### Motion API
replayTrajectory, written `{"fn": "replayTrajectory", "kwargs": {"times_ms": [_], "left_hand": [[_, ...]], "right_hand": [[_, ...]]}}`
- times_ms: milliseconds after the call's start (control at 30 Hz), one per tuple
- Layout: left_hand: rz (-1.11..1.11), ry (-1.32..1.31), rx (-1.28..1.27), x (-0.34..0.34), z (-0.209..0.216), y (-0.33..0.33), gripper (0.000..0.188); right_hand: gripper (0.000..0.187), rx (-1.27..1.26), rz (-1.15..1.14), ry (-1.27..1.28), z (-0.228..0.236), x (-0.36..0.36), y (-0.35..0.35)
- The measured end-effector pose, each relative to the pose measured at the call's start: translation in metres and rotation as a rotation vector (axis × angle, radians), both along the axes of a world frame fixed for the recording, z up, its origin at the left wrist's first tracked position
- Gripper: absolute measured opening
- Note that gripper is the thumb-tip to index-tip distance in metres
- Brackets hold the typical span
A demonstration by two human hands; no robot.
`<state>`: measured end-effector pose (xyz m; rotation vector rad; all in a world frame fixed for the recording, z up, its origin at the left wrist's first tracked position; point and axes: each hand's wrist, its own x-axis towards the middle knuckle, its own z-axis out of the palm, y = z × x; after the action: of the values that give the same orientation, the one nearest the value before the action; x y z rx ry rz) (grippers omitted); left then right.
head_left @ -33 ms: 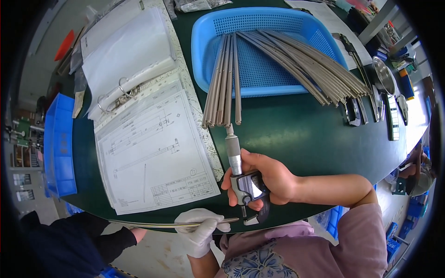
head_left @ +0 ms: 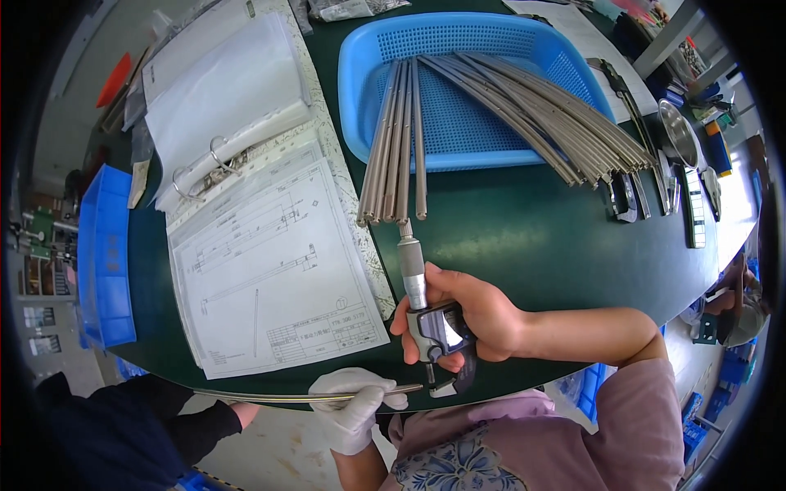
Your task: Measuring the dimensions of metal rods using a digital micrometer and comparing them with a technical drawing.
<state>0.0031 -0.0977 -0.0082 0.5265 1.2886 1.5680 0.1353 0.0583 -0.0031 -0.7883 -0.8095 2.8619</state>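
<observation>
My left hand point(head_left: 350, 412), in a white glove, is closed around a thin metal rod point(head_left: 274, 398) near its right end. The rod runs level to the left along the table's near edge. That right end lies close to the measuring gap of a digital micrometer point(head_left: 415, 278); I cannot tell whether they touch. Bare fingers of my right hand point(head_left: 485, 317) wrap around the micrometer's body, with its thimble pointing away from me toward several metal rods point(head_left: 395, 147) that lean out of a blue basket point(head_left: 354, 98).
A larger bundle of rods point(head_left: 540, 106) rests over the basket's right side. On the left lies an open ring binder with a technical drawing point(head_left: 270, 270), beside a blue bin point(head_left: 106, 254). Calipers point(head_left: 622, 94) and a metal bowl point(head_left: 676, 131) are at the right. Another person's dark sleeve point(head_left: 201, 425) shows lower left.
</observation>
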Motion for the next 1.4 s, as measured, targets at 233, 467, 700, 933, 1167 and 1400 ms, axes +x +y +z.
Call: {"fn": "replayTrajectory", "kwargs": {"times_ms": [233, 467, 700, 933, 1167, 1400], "left_hand": [[0.008, 0.057, -0.037, 0.0014, -0.0002, 0.0006, 0.011], [0.003, 0.03, -0.03, 0.002, 0.0015, 0.0023, 0.01], [-0.014, 0.037, -0.033, 0.0013, 0.002, 0.003, 0.01], [-0.066, 0.052, 0.018, -0.0018, -0.0007, 0.0038, 0.011], [-0.089, 0.023, 0.026, -0.0032, -0.001, 0.0022, 0.013], [-0.113, 0.021, 0.056, -0.0046, -0.0029, 0.0012, 0.014]], "right_hand": [[0.066, -0.006, -0.03, 0.06, -0.0039, -0.0001, -0.0033], [0.065, 0.055, -0.035, 0.012, -0.0022, -0.0011, -0.0024], [0.064, 0.027, -0.027, 0.031, -0.0021, -0.0003, -0.0016], [0.064, 0.016, -0.024, 0.004, -0.0007, -0.0013, -0.0017], [0.066, 0.018, -0.032, 0.016, -0.002, -0.0002, -0.0033], [0.068, 0.072, -0.016, 0.007, -0.0002, -0.0008, -0.0042]]}}
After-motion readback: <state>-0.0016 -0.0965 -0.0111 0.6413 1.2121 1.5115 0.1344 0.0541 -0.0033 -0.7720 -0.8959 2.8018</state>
